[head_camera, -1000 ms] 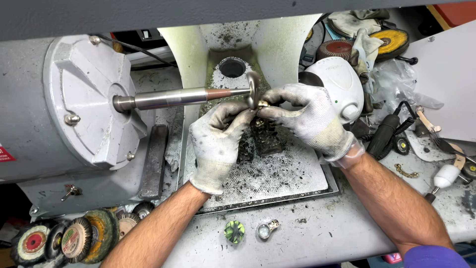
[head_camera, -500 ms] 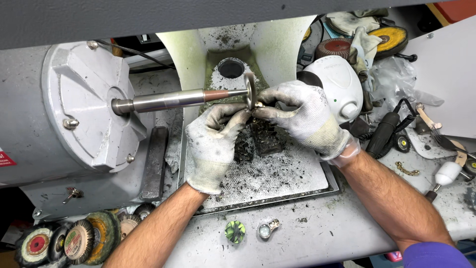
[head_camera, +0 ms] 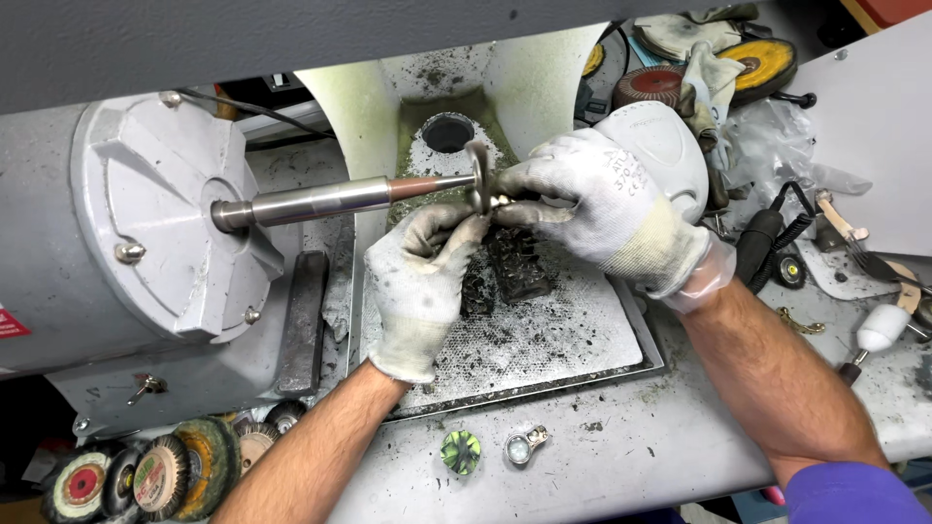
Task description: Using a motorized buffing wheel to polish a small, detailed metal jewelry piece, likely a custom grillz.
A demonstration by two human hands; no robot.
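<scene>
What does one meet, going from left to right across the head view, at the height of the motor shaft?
Grey motor housing → steel shaft → thin disc on the shaft's tip → right hand in a white glove → black handpiece → white panel.

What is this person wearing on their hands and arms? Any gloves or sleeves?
Both hands wear knit work gloves, off-white and grimy with dark smudges. The left hand has a glove with a ribbed cuff at the wrist. The right hand has a glove with faint printed marks on its back and a thin clear glove showing beneath the cuff. The forearms are bare; a purple sleeve covers the right upper arm.
</scene>
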